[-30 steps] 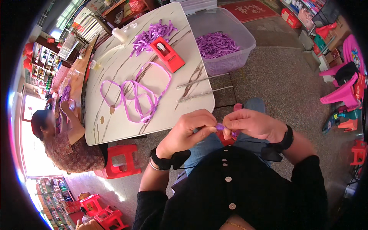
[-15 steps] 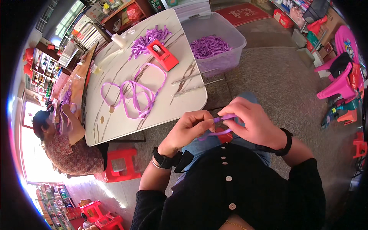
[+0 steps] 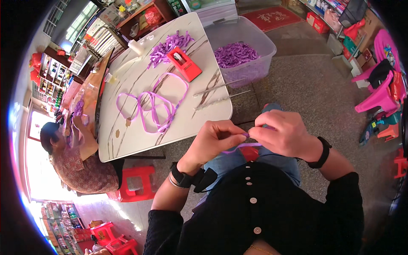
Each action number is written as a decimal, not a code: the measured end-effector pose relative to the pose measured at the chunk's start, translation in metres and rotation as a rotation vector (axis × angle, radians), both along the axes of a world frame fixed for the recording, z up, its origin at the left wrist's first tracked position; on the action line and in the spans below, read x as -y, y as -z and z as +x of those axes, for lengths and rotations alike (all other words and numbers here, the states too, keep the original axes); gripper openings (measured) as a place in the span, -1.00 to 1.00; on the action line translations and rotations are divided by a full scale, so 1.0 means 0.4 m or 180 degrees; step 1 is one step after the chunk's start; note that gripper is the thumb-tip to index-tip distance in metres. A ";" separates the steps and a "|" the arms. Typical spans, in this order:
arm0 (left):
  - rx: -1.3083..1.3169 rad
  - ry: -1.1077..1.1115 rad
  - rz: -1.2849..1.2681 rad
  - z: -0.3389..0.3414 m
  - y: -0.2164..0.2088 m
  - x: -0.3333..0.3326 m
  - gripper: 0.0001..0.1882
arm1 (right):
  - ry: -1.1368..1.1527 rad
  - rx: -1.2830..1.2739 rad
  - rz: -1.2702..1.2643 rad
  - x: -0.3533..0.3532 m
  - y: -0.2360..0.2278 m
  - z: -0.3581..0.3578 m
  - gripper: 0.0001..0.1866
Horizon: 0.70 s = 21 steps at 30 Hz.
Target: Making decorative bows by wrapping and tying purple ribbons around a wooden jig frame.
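A thin purple ribbon (image 3: pixel 243 145) runs between my two hands above my lap, and part of it hangs in a loop below the fingers. My left hand (image 3: pixel 219 137) pinches it between thumb and forefinger. Close against those fingertips, my right hand (image 3: pixel 278 132) also grips the ribbon, its fingers curled. The exact spot where the fingertips meet is partly hidden. On the marble-patterned table (image 3: pixel 170 140) in front lies a loosely looped length of lilac ribbon (image 3: pixel 146 106). Behind it are a red tape dispenser (image 3: pixel 184 64) and a pile of folded purple strips (image 3: pixel 170 46).
Two thin metal rods (image 3: pixel 221 101) jut past the table's right edge. Beyond stands a clear plastic bin (image 3: pixel 267 46) holding many purple strips. A person (image 3: pixel 80 165) sits at the left by a wooden table. Red stools (image 3: pixel 138 185) and a pink chair (image 3: pixel 378 91) stand about.
My fingertips have come closer together, hiding the ribbon piece that showed between them. My right hand has turned, its fingers curling further inward. The view has shifted slightly.
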<state>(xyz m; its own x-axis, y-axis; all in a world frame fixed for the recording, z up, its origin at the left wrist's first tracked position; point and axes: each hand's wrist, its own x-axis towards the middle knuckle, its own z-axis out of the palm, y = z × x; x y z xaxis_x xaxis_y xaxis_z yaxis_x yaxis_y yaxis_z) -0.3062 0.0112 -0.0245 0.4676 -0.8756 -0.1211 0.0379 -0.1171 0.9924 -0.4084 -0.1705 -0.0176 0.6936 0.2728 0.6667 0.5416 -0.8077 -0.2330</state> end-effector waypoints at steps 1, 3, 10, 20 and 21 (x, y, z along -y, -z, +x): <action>0.0074 -0.0083 0.0049 0.004 0.000 0.004 -0.91 | -0.0010 -0.0042 -0.0026 0.002 -0.002 0.007 -0.85; 0.0484 -0.0103 0.0030 0.011 0.000 0.011 -0.90 | -0.0023 -0.0285 0.0273 0.003 -0.002 0.017 -0.86; 0.3420 -0.0157 -0.0650 0.038 0.011 0.041 -0.72 | -0.1031 -0.3602 0.3069 0.054 0.056 0.084 -0.91; 0.2097 0.0289 -0.0500 0.089 0.016 0.040 -0.82 | -0.1951 -0.5153 0.5337 0.057 0.174 0.103 -0.81; 0.1630 0.0326 -0.0264 0.099 0.018 0.039 -0.86 | -0.1947 -0.5161 0.5349 0.057 0.165 0.108 -0.81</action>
<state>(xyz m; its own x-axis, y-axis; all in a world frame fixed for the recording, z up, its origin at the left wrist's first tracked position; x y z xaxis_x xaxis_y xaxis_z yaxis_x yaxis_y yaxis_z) -0.2667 -0.0045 -0.0319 0.3604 -0.9168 0.1720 -0.4618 -0.0152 0.8869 -0.3650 -0.1933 -0.0835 0.7493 0.5842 -0.3120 -0.6455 0.5388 -0.5413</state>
